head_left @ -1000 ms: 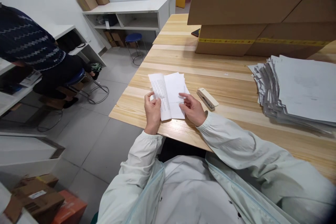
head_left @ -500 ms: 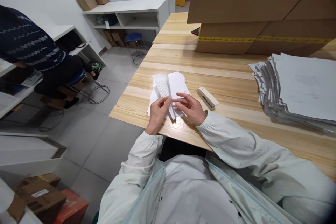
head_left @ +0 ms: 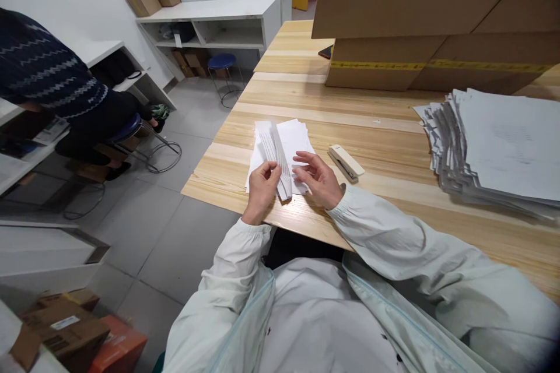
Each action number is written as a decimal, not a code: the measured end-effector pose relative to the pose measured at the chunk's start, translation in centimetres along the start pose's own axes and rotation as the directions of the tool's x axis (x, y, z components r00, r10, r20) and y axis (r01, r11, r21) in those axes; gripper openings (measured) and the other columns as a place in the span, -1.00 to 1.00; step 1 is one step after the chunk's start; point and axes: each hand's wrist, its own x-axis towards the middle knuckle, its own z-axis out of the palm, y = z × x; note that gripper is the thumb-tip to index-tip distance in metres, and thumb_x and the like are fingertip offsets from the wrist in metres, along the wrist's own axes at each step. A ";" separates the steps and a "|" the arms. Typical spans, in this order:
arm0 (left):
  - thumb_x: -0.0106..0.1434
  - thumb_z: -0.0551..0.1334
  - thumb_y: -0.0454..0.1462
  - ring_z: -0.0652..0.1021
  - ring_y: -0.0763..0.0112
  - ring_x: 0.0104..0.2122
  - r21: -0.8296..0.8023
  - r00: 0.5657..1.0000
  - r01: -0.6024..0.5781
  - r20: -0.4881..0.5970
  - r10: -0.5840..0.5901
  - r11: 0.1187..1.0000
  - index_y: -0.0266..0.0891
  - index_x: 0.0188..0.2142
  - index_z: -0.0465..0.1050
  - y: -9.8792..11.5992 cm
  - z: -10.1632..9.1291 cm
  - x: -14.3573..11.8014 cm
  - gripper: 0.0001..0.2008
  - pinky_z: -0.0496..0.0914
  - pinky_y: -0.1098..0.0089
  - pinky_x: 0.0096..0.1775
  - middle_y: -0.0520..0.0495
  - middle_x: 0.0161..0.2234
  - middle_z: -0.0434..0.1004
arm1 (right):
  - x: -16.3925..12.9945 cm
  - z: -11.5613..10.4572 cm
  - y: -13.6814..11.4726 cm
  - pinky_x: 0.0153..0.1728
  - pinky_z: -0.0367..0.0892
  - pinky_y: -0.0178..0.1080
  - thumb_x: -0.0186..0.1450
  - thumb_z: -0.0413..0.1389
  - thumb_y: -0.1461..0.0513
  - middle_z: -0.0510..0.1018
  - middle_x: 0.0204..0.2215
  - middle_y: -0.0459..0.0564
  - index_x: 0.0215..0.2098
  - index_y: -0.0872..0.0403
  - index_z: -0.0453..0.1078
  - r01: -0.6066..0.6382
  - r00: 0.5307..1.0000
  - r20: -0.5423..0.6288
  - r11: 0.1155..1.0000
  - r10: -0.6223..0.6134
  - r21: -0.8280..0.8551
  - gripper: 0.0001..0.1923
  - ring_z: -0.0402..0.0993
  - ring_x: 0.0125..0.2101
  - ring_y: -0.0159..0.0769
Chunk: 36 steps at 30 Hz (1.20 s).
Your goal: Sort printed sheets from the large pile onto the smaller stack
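Observation:
A small pile of white paper sheets [head_left: 301, 139] lies near the table's front left corner. Over it, a printed sheet [head_left: 280, 157] is lifted and curls upright, its text showing. My left hand [head_left: 262, 186] pinches that sheet's left part between thumb and fingers. Just right of the sheet is my right hand [head_left: 318, 178], fingers spread and apart, with nothing held in them; whether a fingertip touches the paper I cannot tell. A cream stapler [head_left: 346, 162] lies on the table just beyond my right hand.
A tall uneven stack of papers [head_left: 503, 140] stands at the right. Behind it are large cardboard boxes [head_left: 402, 11] with yellow tape. The wooden table [head_left: 210, 178] ends at my left. Another person [head_left: 48, 64] sits on a stool at far left. A blue stool [head_left: 222, 62] stands beyond.
The lifted sheet has opened out wider, with more print showing. My right fingers have moved slightly right, away from my left fingertips. My left hand stays nearly in place.

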 end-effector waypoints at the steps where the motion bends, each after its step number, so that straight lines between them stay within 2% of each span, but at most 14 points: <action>1: 0.16 0.29 -0.18 0.43 0.49 -0.45 0.005 1.000 -0.001 -0.003 0.001 1.000 -0.25 -0.36 0.49 0.0 0.0 0.0 -0.83 0.34 0.46 -0.34 0.04 -0.46 0.48 | 0.0 -0.1 0.0 -0.13 0.52 -0.12 0.26 0.20 0.06 0.46 0.09 0.09 0.11 -0.03 0.35 0.017 1.000 -0.007 1.000 -0.017 -0.026 -0.53 0.51 -0.11 -0.25; 6: 0.15 0.28 -0.19 0.39 0.51 -0.48 -0.017 1.000 0.024 -0.007 -0.025 1.000 -0.24 -0.39 0.44 0.3 0.0 0.0 -0.85 0.31 0.47 -0.36 0.08 -0.49 0.43 | -0.4 -0.1 -0.5 -0.14 0.50 -0.15 0.35 0.09 0.07 0.36 0.20 0.08 0.19 -0.11 0.33 0.113 0.994 0.038 0.975 -0.107 -0.192 -0.56 0.46 0.01 -0.20; 11: 0.21 0.27 -0.11 0.40 0.49 -0.46 -0.027 1.000 -0.022 0.019 0.022 0.999 -0.24 -0.40 0.49 0.5 0.0 -0.1 -0.77 0.29 0.45 -0.34 0.07 -0.49 0.44 | 0.2 0.6 -2.5 -0.04 0.43 -0.09 0.41 0.00 -0.01 0.19 0.34 0.11 0.22 -0.09 0.35 0.239 0.966 0.200 0.854 -0.163 -0.462 -0.53 0.36 0.15 -0.10; 15: 0.32 0.14 0.05 0.37 0.48 -0.52 0.021 0.998 -0.044 -0.034 0.044 0.999 -0.24 -0.61 0.44 0.7 -0.2 -0.3 -0.48 0.26 0.41 -0.36 0.03 -0.61 0.40 | 1.9 1.0 -3.6 0.08 0.29 0.03 0.41 -0.10 -0.13 0.50 0.05 0.19 0.11 0.03 0.45 0.150 0.980 0.194 0.769 -0.035 -0.621 -0.43 0.43 0.05 -0.01; 18: 0.33 0.08 0.14 0.33 0.47 -0.60 0.045 0.999 -0.032 -0.032 0.034 0.998 -0.21 -0.79 0.29 1.0 -0.3 -0.6 -0.32 0.27 0.37 -0.37 0.01 -0.73 0.27 | 2.8 0.9 -3.9 -0.03 0.32 -0.04 0.33 -0.02 -0.22 0.58 -0.09 0.16 -0.06 0.05 0.53 0.057 0.987 0.149 0.723 0.063 -0.689 -0.40 0.49 -0.07 -0.01; 21: 0.34 -0.01 0.20 0.27 0.49 -0.67 0.043 0.999 -0.033 -0.003 0.033 0.999 -0.17 -0.85 0.15 1.2 -0.3 -0.9 -0.24 0.26 0.36 -0.42 0.03 -0.81 0.09 | 3.0 1.0 -3.5 -0.20 0.33 -0.16 0.25 0.12 -0.19 0.60 -0.24 0.09 -0.27 0.04 0.55 0.114 0.980 0.196 0.707 0.035 -0.698 -0.50 0.51 -0.20 -0.09; 23: 0.35 -0.04 0.19 0.33 0.48 -0.65 0.001 0.999 -0.044 -0.003 0.044 0.999 -0.18 -0.85 0.15 1.2 -0.1 -1.0 -0.24 0.30 0.37 -0.40 0.00 -0.78 0.17 | 3.1 0.9 -2.9 -0.26 0.33 -0.18 0.28 0.14 -0.09 0.61 -0.34 0.05 -0.39 0.05 0.54 0.143 0.978 0.208 0.733 -0.002 -0.665 -0.60 0.51 -0.29 -0.15; 26: 0.38 -0.01 0.11 0.45 0.46 -0.53 -0.058 0.962 -0.157 -0.237 0.139 0.986 -0.20 -0.74 0.25 1.3 0.0 -1.2 -0.33 0.36 0.38 -0.32 -0.05 -0.63 0.39 | 2.9 0.0 -2.7 -0.22 0.38 -0.14 0.30 0.12 0.07 0.64 -0.36 0.03 -0.41 0.07 0.56 0.171 0.984 0.136 0.826 -0.115 -0.537 -0.71 0.54 -0.30 -0.14; 28: 0.37 0.06 0.05 0.47 0.48 -0.47 -0.049 0.854 -0.246 -0.483 0.193 0.968 -0.22 -0.55 0.37 1.5 -0.4 -1.7 -0.50 0.35 0.42 -0.34 -0.04 -0.48 0.48 | 2.2 -1.5 -3.3 -0.18 0.41 -0.08 0.27 0.15 0.08 0.66 -0.31 0.01 -0.35 0.05 0.59 0.223 0.975 0.099 0.887 -0.200 -0.405 -0.75 0.57 -0.26 -0.10; 30: 0.33 0.14 0.01 0.52 0.48 -0.35 -0.083 0.775 -0.302 -0.602 0.194 0.950 -0.19 -0.28 0.42 2.1 -0.9 -2.4 -0.67 0.38 0.45 -0.31 -0.08 -0.24 0.55 | 0.5 -3.7 -4.4 -0.21 0.45 -0.06 0.22 0.24 0.06 0.67 -0.29 -0.02 -0.30 0.01 0.61 0.219 0.975 0.098 0.937 -0.199 -0.271 -0.78 0.58 -0.27 -0.10; 32: 0.29 0.19 0.03 0.56 0.40 -0.13 -0.235 0.854 -0.274 -0.505 0.123 0.933 -0.13 -0.04 0.38 3.1 -1.3 -3.7 -0.63 0.44 0.42 -0.19 -0.14 0.02 0.50 | -1.9 -6.2 -5.5 -0.27 0.49 -0.07 0.15 0.32 0.05 0.67 -0.31 -0.05 -0.30 -0.04 0.63 0.147 0.984 0.122 0.976 -0.128 -0.159 -0.79 0.58 -0.33 -0.13; 34: 0.28 0.16 0.12 0.52 0.27 0.08 -0.430 0.985 -0.079 -0.171 0.005 0.899 -0.07 0.10 0.34 4.4 -1.1 -5.3 -0.49 0.46 0.30 -0.04 -0.17 0.16 0.44 | -4.5 -8.4 -6.2 -0.31 0.51 -0.08 0.11 0.36 0.05 0.68 -0.30 -0.04 -0.31 -0.08 0.63 0.081 0.990 0.119 0.992 -0.069 -0.099 -0.79 0.59 -0.35 -0.15; 35: 0.27 0.13 0.19 0.50 0.19 0.13 -0.495 0.998 0.066 0.040 -0.053 0.866 -0.07 0.14 0.33 5.0 -0.9 -6.1 -0.40 0.46 0.22 0.01 -0.19 0.17 0.44 | -5.7 -9.2 -6.4 -0.33 0.52 -0.09 0.11 0.36 0.05 0.69 -0.31 -0.04 -0.32 -0.09 0.64 0.060 0.992 0.112 0.993 -0.049 -0.100 -0.80 0.59 -0.36 -0.15; 36: 0.23 0.13 0.24 0.48 0.11 0.16 -0.529 0.971 0.199 0.223 -0.091 0.825 -0.07 0.17 0.34 5.5 -0.5 -6.9 -0.32 0.46 0.15 0.05 -0.21 0.18 0.45 | -6.8 -9.9 -6.5 -0.34 0.52 -0.10 0.12 0.36 0.04 0.69 -0.33 -0.02 -0.33 -0.09 0.64 0.045 0.993 0.115 0.991 -0.031 -0.124 -0.81 0.59 -0.36 -0.15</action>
